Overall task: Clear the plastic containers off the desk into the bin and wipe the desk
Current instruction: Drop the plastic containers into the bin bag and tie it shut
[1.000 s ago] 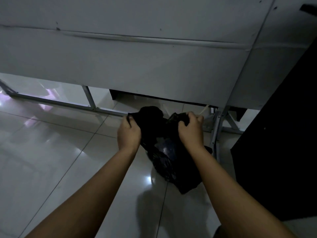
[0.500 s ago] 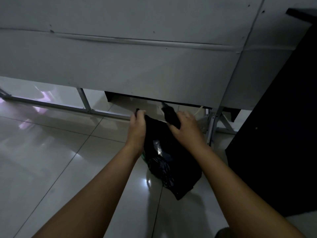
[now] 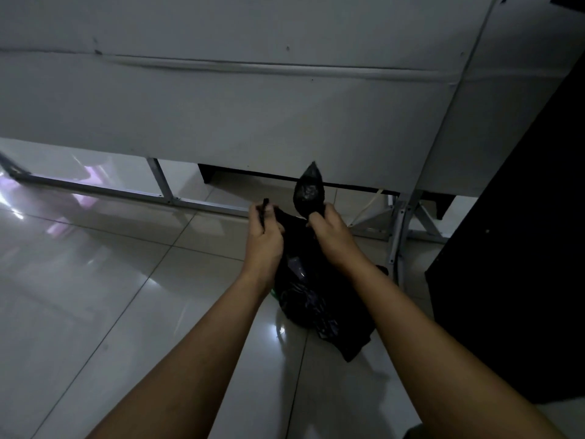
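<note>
While both forearms reach in from the bottom of the frame, the left hand (image 3: pixel 264 231) and the right hand (image 3: pixel 329 231) meet at the middle, each gripping part of the mouth of a crinkled black plastic bin bag (image 3: pixel 311 299). The left fingers (image 3: pixel 254 213) are curled round a thin twisted strip of the bag's edge, and the right fingers (image 3: pixel 316 218) pinch another gathered flap that sticks up in a dark point (image 3: pixel 308 190) above the hand. The bag's body hangs below and between the wrists, down to the glossy white tiled floor (image 3: pixel 95 296); whether it rests on the tiles I cannot tell. A sliver of something green (image 3: pixel 274 293) shows at its left edge.

Across the upper frame runs a pale grey panel (image 3: pixel 221 115) on a grey metal frame (image 3: pixel 126 194), whose leg (image 3: pixel 399 236) stands just right of the bag. A pale cable (image 3: pixel 367 207) trails below the panel near that leg. A large black cabinet side (image 3: pixel 512 264) fills the right of the frame, close beside the right forearm. No writing or label can be read anywhere in this dim light.
</note>
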